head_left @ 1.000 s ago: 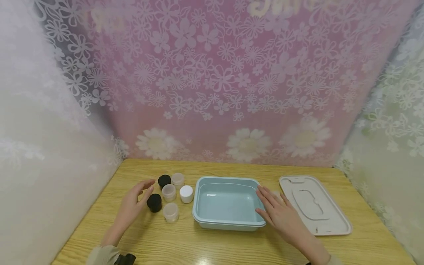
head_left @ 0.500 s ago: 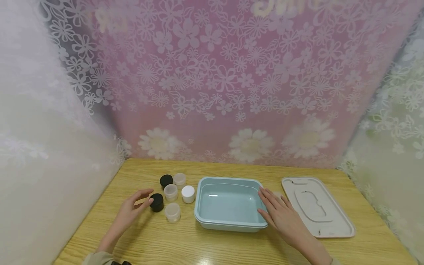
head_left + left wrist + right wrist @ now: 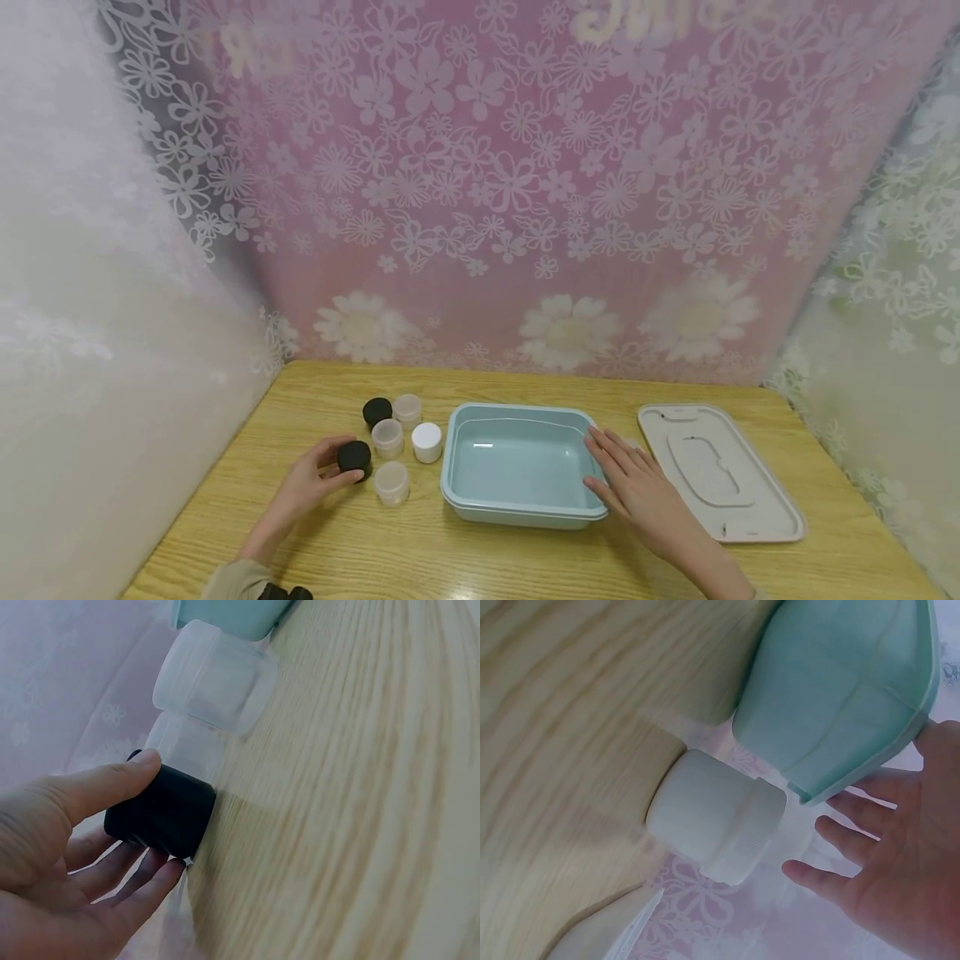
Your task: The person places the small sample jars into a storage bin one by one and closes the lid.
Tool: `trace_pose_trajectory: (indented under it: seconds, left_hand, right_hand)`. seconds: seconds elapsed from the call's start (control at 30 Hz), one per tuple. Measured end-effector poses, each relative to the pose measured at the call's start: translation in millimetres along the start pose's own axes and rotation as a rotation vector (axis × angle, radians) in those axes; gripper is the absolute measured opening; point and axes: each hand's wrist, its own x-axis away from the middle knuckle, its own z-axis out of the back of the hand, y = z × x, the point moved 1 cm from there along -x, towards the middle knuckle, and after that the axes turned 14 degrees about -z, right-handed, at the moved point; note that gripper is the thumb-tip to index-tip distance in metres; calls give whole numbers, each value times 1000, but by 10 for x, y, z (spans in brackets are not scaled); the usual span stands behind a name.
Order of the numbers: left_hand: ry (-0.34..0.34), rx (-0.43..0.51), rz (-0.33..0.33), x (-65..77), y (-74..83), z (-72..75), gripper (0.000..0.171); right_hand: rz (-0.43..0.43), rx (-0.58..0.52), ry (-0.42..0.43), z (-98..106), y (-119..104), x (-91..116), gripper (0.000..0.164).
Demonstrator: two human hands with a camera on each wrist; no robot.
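My left hand [image 3: 311, 479] holds a small black jar [image 3: 354, 460] between thumb and fingers at the left of the table. In the left wrist view the black jar [image 3: 161, 810] stands right at the wooden surface, thumb on one side, fingertips on the other. Clear jars [image 3: 392, 483] [image 3: 387, 438] [image 3: 407, 409], a second black jar [image 3: 377, 412] and a white jar [image 3: 427, 442] stand near it. My right hand [image 3: 637, 492] rests with straight fingers on the right rim of a light blue plastic tub [image 3: 525, 507]. Behind that hand, mostly hidden from the head, is another white jar [image 3: 712, 814].
A flat white lid [image 3: 765, 508] lies on the wooden table [image 3: 375, 558] to the right of the tub. Flowered cloth [image 3: 487, 208] hangs behind the table, with pale sheets [image 3: 112, 417] at both sides.
My left hand has moved in around the nearer black jar, its thumb and fingers closing onto the sides. The right hand stays on the tub's rim. The view has shifted slightly.
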Motion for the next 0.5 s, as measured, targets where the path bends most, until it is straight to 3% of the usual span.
trace_pose_trajectory:
  seconds: [0.23, 0.5]
  left_hand:
    - [74, -27, 2, -12, 98, 50, 60]
    - [88, -39, -58, -45, 254, 135, 59]
  right_hand:
    - [57, 16, 75, 39, 49, 8, 57]
    - [31, 19, 57, 29, 66, 16, 57]
